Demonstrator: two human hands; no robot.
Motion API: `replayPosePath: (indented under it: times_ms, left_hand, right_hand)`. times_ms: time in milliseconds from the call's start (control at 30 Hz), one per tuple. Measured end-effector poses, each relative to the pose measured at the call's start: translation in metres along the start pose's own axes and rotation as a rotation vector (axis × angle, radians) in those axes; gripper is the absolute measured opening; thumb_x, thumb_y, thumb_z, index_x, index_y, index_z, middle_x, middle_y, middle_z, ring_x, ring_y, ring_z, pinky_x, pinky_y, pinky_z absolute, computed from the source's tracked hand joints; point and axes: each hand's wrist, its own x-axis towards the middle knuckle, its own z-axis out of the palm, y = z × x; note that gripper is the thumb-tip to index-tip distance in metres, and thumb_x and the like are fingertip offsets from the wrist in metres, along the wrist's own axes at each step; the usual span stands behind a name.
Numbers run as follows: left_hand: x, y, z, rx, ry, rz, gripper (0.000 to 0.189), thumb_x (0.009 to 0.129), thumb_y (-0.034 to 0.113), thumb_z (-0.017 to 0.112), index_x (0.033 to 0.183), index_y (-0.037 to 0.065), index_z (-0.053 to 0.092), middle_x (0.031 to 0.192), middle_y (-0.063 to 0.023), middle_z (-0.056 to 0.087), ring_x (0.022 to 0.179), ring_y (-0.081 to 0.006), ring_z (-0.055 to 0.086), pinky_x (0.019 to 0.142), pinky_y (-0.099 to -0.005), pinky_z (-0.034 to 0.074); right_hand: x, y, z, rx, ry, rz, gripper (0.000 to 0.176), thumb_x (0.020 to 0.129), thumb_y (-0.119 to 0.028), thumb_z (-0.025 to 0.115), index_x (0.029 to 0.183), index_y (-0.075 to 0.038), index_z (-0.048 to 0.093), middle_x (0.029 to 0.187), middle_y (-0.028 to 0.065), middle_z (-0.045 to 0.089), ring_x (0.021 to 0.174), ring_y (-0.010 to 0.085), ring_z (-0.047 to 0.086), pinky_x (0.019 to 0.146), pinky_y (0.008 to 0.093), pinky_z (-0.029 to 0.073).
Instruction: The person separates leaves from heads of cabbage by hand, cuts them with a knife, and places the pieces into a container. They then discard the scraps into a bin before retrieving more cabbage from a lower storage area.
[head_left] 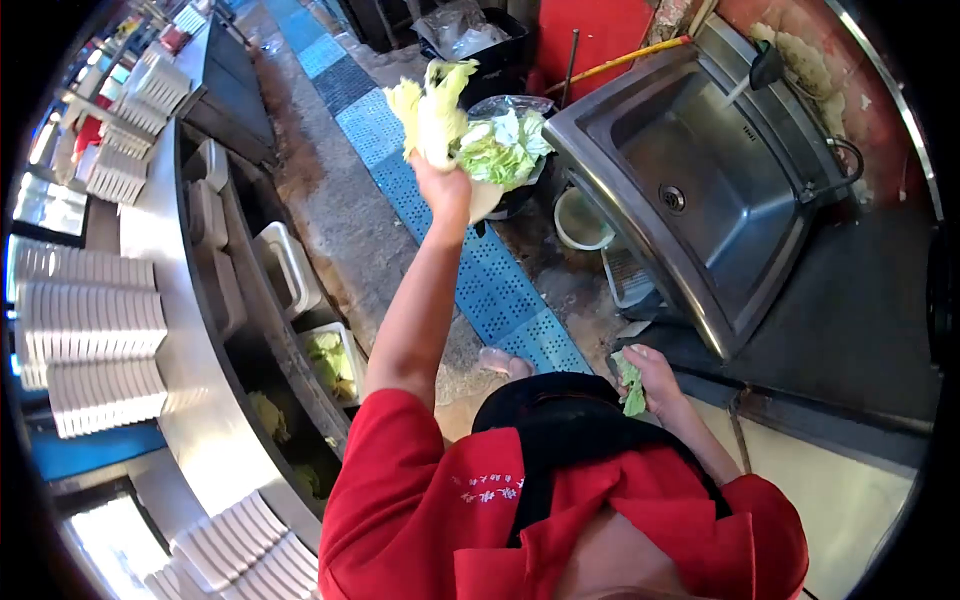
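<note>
My left hand (443,183) is stretched far out and grips a pale green cabbage leaf (430,105), held up just beside a dark bin (520,195) filled with cut cabbage (503,145). My right hand (655,375) stays close to my body, near the front corner of the steel sink (700,170), and is closed on a small piece of green leaf (632,385). I wear a red shirt and a black apron.
A tap (765,65) runs water into the sink. Blue perforated mats (490,280) cover the wet floor. A steel counter (195,400) on the left carries stacks of white plates (90,330), with white tubs (335,360) of greens on the shelf below. A white bucket (580,220) stands under the sink.
</note>
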Motion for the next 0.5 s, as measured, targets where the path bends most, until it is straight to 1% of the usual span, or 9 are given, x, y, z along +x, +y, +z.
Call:
replayPosePath:
  times_ms: [133, 200, 233, 300, 333, 400, 433, 467, 500]
  left_hand:
    - [0.042, -0.037, 0.027, 0.85, -0.347, -0.095, 0.085, 0.061, 0.028, 0.08, 0.132, 0.01, 0.036, 0.142, -0.0188, 0.027, 0.127, -0.0459, 0.026, 0.097, -0.0498, 0.037]
    - [0.037, -0.053, 0.003, 0.999, -0.62, -0.149, 0.081, 0.067, 0.029, 0.077, 0.135, 0.018, 0.036, 0.141, -0.0168, 0.03, 0.131, -0.0356, 0.026, 0.096, -0.0569, 0.035]
    - [0.031, -0.094, -0.018, 0.921, -0.742, -0.121, 0.076, 0.068, 0.029, 0.076, 0.133, 0.016, 0.039, 0.137, -0.0173, 0.036, 0.128, -0.0359, 0.032, 0.097, -0.0534, 0.036]
    - [0.001, -0.172, -0.081, 0.746, -0.921, 0.017, 0.066, 0.07, 0.029, 0.073, 0.128, 0.012, 0.047, 0.119, -0.0199, 0.054, 0.113, -0.0373, 0.049, 0.095, -0.0435, 0.041]
    - [-0.027, -0.189, -0.123, 0.747, -0.94, -0.048, 0.063, 0.07, 0.027, 0.072, 0.126, 0.01, 0.048, 0.118, -0.0198, 0.055, 0.109, -0.039, 0.051, 0.094, -0.0427, 0.042]
    - [-0.077, -0.216, -0.22, 0.851, -1.128, -0.384, 0.061, 0.072, 0.03, 0.07, 0.124, 0.006, 0.049, 0.118, -0.0189, 0.057, 0.11, -0.0363, 0.052, 0.093, -0.0418, 0.043]
    - [-0.112, -0.233, -0.282, 0.913, -1.131, -0.376, 0.058, 0.073, 0.032, 0.069, 0.122, 0.005, 0.052, 0.116, -0.0194, 0.058, 0.109, -0.0355, 0.053, 0.093, -0.0405, 0.043]
    - [-0.144, -0.237, -0.338, 0.958, -1.076, -0.854, 0.055, 0.074, 0.032, 0.069, 0.12, 0.006, 0.055, 0.118, -0.019, 0.057, 0.11, -0.0347, 0.053, 0.094, -0.0393, 0.042]
    - [-0.164, -0.209, -0.377, 1.132, -1.173, -0.76, 0.055, 0.075, 0.033, 0.068, 0.122, 0.007, 0.054, 0.12, -0.0193, 0.056, 0.111, -0.0326, 0.053, 0.094, -0.0385, 0.043]
  right_hand:
    - [0.026, -0.011, 0.034, 0.005, 0.073, -0.001, 0.017, 0.089, -0.022, 0.056, 0.093, -0.006, 0.054, 0.071, 0.0046, 0.056, 0.051, 0.0145, 0.054, 0.041, 0.0287, 0.046]
    - [0.044, -0.02, 0.049, -0.028, 0.05, -0.002, 0.017, 0.089, -0.022, 0.057, 0.094, -0.006, 0.055, 0.073, 0.0046, 0.057, 0.052, 0.0142, 0.054, 0.041, 0.0286, 0.046]
    - [0.054, -0.025, 0.059, -0.036, 0.019, -0.004, 0.017, 0.089, -0.022, 0.057, 0.094, -0.006, 0.056, 0.074, 0.0044, 0.058, 0.055, 0.0133, 0.055, 0.045, 0.028, 0.047]
    - [0.083, -0.029, 0.074, -0.051, -0.141, -0.035, 0.022, 0.092, -0.024, 0.055, 0.102, -0.004, 0.058, 0.081, 0.0028, 0.06, 0.064, 0.0107, 0.057, 0.06, 0.0245, 0.049]
    - [0.094, -0.036, 0.089, -0.055, -0.145, -0.018, 0.022, 0.092, -0.024, 0.055, 0.102, -0.004, 0.058, 0.081, 0.0028, 0.06, 0.064, 0.0107, 0.057, 0.06, 0.0245, 0.049]
    - [0.125, -0.054, 0.13, -0.222, -0.327, -0.07, 0.03, 0.095, -0.026, 0.051, 0.113, -0.003, 0.057, 0.091, 0.0032, 0.06, 0.069, 0.0114, 0.058, 0.069, 0.0236, 0.049]
    - [0.148, -0.056, 0.144, -0.299, -0.421, -0.124, 0.033, 0.095, -0.026, 0.049, 0.119, -0.004, 0.054, 0.094, 0.0038, 0.059, 0.07, 0.0125, 0.058, 0.068, 0.0266, 0.05]
    - [0.174, -0.06, 0.159, -0.378, -0.522, -0.175, 0.036, 0.095, -0.027, 0.048, 0.125, -0.006, 0.05, 0.097, 0.0044, 0.058, 0.07, 0.0137, 0.059, 0.067, 0.0296, 0.052]
    - [0.193, -0.077, 0.183, -0.328, -0.575, -0.006, 0.035, 0.096, -0.025, 0.048, 0.126, -0.007, 0.049, 0.095, 0.0066, 0.058, 0.072, 0.0164, 0.06, 0.064, 0.0337, 0.054]
